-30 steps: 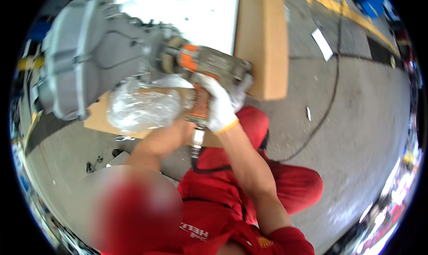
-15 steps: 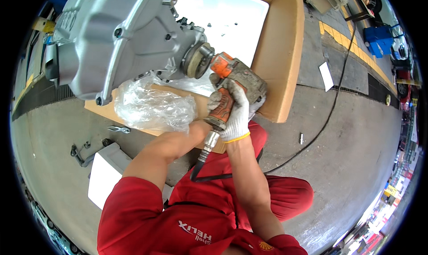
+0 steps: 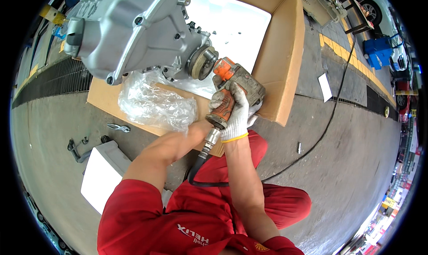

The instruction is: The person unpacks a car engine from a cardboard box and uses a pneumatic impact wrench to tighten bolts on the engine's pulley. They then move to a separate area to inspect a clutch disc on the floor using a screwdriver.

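Grip of the right hand (image 3: 237,110), in a white glove, is clamped around the handle of an orange and grey power tool (image 3: 250,84); the left hand (image 3: 254,111) is mostly hidden behind this tool, so for its grip I cannot tell. One second ago the tool was up against the large grey metal casting (image 3: 133,41), at the round flange (image 3: 196,64); now it is held just beside it, apart, and a short metal cylinder (image 3: 210,55) sits at the middle of the flange. This means, I suppose, that the tool is not driving anything at this moment and is out of line with the cylinder. The casting reaches over the left side of an open carton (image 3: 281,54), whose right wall stands close to the back of the tool and, in my judgement, leaves little room there. Clear plastic film (image 3: 156,103) lies below the casting, near the left forearm (image 3: 154,154), and could catch on it. Also around are a white-topped box (image 3: 100,174), a black hose (image 3: 314,147) curving over the floor (image 3: 339,183), pliers (image 3: 119,128) beside the carton, and one small metal piece (image 3: 299,148) near the hose
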The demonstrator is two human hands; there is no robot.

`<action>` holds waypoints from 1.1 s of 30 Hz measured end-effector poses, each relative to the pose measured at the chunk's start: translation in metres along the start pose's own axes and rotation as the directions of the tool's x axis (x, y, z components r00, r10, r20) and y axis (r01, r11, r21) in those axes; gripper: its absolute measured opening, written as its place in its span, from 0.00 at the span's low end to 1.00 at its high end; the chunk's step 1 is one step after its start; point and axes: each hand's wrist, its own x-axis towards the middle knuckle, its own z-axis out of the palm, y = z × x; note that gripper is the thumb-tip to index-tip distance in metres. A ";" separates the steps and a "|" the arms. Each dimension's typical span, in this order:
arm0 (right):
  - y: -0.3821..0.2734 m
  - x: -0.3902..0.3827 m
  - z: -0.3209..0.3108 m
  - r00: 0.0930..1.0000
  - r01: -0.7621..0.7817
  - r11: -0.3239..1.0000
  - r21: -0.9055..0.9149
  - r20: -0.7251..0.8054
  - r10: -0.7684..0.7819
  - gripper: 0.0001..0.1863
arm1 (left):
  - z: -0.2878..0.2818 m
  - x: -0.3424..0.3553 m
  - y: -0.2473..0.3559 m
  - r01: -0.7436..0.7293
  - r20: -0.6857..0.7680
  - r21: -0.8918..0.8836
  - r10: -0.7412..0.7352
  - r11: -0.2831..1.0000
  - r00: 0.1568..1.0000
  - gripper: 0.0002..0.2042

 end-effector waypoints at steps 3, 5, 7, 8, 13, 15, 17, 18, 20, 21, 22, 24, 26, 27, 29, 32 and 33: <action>0.004 0.004 -0.017 0.994 -0.086 0.989 0.120 0.072 0.078 0.29 | 0.002 -0.009 0.032 -0.254 0.011 -0.110 0.256 0.961 0.967 0.16; 0.009 0.002 -0.020 0.950 -0.255 0.926 0.280 0.250 0.186 0.30 | 0.014 -0.013 0.044 -0.574 -0.066 -0.053 0.571 0.817 0.818 0.16; 0.015 0.002 -0.017 0.969 -0.160 0.960 0.228 0.222 0.109 0.31 | 0.015 -0.007 0.062 -0.784 -0.167 0.151 0.798 0.602 0.580 0.15; 0.014 0.005 -0.024 0.976 -0.137 0.966 0.218 0.195 0.094 0.31 | 0.020 -0.004 0.070 -0.823 -0.191 0.221 0.850 0.524 0.490 0.15; 0.018 -0.001 -0.021 0.994 0.097 0.980 0.173 -0.064 -0.088 0.20 | -0.018 -0.023 0.170 -0.377 -0.115 -0.577 0.384 0.725 0.916 0.20; 0.025 -0.004 -0.022 0.980 0.135 0.990 0.035 -0.155 -0.128 0.16 | -0.041 -0.037 0.179 -0.110 0.350 -0.643 0.419 0.758 0.838 0.23; 0.043 -0.010 -0.021 0.998 0.057 0.997 0.047 -0.031 -0.055 0.15 | -0.038 -0.013 0.165 -0.263 -0.036 -0.506 0.284 0.822 0.958 0.29; 0.048 -0.010 -0.011 0.992 0.089 0.996 0.030 -0.089 -0.086 0.15 | -0.035 -0.004 0.163 -0.362 -0.147 -0.531 0.338 0.766 0.930 0.29; 0.039 0.001 -0.026 0.997 0.052 0.996 0.070 -0.062 -0.048 0.14 | -0.024 -0.007 0.172 -0.307 -0.078 -0.578 0.323 0.756 0.943 0.29; 0.035 0.006 -0.036 0.998 0.032 0.995 0.090 -0.049 -0.028 0.14 | -0.013 -0.010 0.180 -0.273 -0.078 -0.638 0.292 0.719 0.953 0.29; 0.033 0.005 -0.032 0.992 0.067 0.994 0.086 -0.114 -0.057 0.14 | -0.004 -0.016 0.189 -0.249 -0.090 -0.694 0.262 0.675 0.961 0.29; 0.038 -0.007 -0.012 0.981 0.119 0.992 0.037 -0.160 -0.111 0.13 | -0.007 -0.021 0.196 -0.263 -0.130 -0.713 0.246 0.650 0.961 0.29; 0.034 -0.011 -0.006 0.973 0.141 0.990 0.018 -0.190 -0.135 0.13 | -0.002 -0.031 0.205 -0.273 -0.172 -0.672 0.212 0.689 0.962 0.28; 0.032 -0.007 -0.013 0.976 0.132 0.991 0.028 -0.178 -0.125 0.13 | -0.003 -0.028 0.205 -0.295 -0.186 -0.645 0.230 0.705 0.955 0.28; 0.031 0.000 -0.013 0.986 0.103 0.993 0.054 -0.137 -0.094 0.13 | -0.009 -0.018 0.202 -0.357 -0.228 -0.580 0.275 0.732 0.934 0.28; 0.037 -0.004 -0.006 0.964 0.179 0.984 0.022 -0.204 -0.171 0.13 | -0.021 -0.001 0.187 -0.279 -0.140 -0.677 0.253 0.681 0.957 0.29; 0.038 -0.003 -0.006 0.963 0.178 0.984 0.007 -0.207 -0.173 0.12 | -0.027 0.005 0.182 -0.241 -0.092 -0.721 0.255 0.649 0.963 0.29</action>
